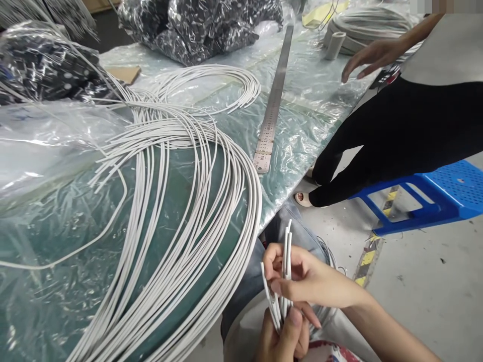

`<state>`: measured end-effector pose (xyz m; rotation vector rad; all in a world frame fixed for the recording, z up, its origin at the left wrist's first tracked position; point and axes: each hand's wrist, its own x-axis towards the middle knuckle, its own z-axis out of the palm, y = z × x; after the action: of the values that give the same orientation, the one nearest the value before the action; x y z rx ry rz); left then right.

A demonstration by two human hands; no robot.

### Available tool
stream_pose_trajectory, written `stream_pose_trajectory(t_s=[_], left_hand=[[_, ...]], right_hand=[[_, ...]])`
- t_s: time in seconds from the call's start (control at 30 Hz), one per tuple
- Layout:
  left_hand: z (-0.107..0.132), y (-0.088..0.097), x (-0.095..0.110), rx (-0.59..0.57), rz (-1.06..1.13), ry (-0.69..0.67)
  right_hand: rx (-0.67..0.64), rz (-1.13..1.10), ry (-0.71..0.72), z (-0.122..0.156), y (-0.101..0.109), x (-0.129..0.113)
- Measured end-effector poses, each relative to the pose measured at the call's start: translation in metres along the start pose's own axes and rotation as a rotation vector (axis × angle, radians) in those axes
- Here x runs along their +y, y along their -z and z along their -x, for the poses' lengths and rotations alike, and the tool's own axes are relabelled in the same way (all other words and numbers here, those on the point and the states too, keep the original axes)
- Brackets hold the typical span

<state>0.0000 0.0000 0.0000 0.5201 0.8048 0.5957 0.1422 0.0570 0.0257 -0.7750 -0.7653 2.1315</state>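
A small bunch of white cables is held over my lap, their cut ends pointing up. Low in the head view, my left hand is closed round the lower part of the bunch. Just above it, my right hand pinches several cable ends between thumb and fingers. One cable end stands apart to the left of the rest. How the cables run below my left hand is hidden. Beside my hands, a large loose coil of white cables spreads over the plastic-covered table.
A steel ruler lies on the table. Behind are black plastic bags, a clear plastic bag and another cable coil. At the right stand a person in black trousers and a blue stool.
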Motion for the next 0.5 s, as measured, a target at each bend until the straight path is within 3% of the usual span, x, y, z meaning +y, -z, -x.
stream_pose_trajectory(t_s=[0.4, 0.5], left_hand=[[0.0003, 0.0, 0.0016, 0.01, -0.045, -0.007], [0.0011, 0.0009, 0.0022, 0.059, -0.074, 0.016]], right_hand=[[-0.121, 0.112, 0.055, 0.0021, 0.0056, 0.0], [-0.108, 0.109, 0.06, 0.0029, 0.0061, 0.0044]])
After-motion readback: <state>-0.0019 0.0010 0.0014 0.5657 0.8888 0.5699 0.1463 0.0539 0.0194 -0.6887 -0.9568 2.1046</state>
